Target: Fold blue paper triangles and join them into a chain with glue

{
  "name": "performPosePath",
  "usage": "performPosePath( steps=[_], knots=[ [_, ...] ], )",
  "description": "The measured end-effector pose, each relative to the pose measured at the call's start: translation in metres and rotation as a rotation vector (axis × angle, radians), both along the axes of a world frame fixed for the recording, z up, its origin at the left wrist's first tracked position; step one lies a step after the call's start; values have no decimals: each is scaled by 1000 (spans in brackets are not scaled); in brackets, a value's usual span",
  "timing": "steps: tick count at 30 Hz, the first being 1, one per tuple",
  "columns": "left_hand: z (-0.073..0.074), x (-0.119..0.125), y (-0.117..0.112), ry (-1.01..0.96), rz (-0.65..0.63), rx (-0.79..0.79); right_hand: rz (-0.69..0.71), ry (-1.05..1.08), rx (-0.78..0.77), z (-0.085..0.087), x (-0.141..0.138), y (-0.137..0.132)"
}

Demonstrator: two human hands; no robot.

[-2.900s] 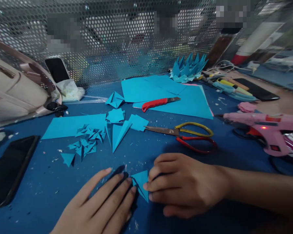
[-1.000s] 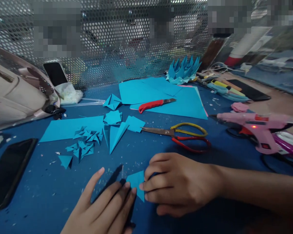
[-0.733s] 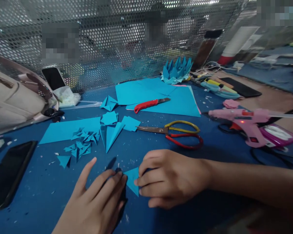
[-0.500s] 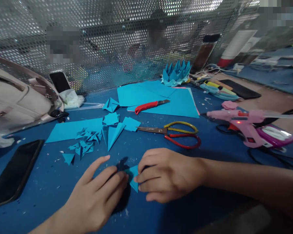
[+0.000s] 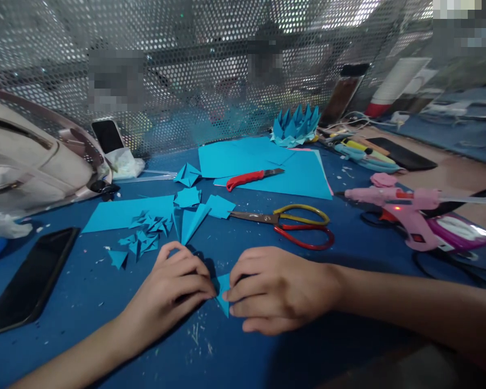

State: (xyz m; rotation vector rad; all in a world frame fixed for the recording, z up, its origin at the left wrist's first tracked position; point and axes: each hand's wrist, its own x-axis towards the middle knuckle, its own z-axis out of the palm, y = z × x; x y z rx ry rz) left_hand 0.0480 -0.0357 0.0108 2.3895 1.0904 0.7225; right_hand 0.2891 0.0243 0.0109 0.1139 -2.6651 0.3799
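Note:
A small folded piece of blue paper lies on the blue tabletop between my hands. My right hand covers its right part, with curled fingers pressing it down. At its left edge, the bent fingertips of my left hand pinch the paper. Just beyond my left hand stands a blue folded paper cone. Small folded blue paper pieces lie in a cluster to its left. Scissors with one yellow and one red handle lie beyond my right hand, their tips at a blue paper square.
A red-handled knife rests on blue sheets. Behind stands a spiky blue paper model. A pink glue gun with a lit red light lies right. A black phone and pale bag are left.
My left hand has drawn its raised index finger in and closed on the paper's left edge. My right hand stays pressed on the paper. The view has shifted slightly.

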Motion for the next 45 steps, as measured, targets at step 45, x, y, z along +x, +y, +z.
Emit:
performPosePath(
  steps=[45],
  knots=[
    [-4,6,12,23,18,-202,27,-67,-101,2,-1,8]
  ],
)
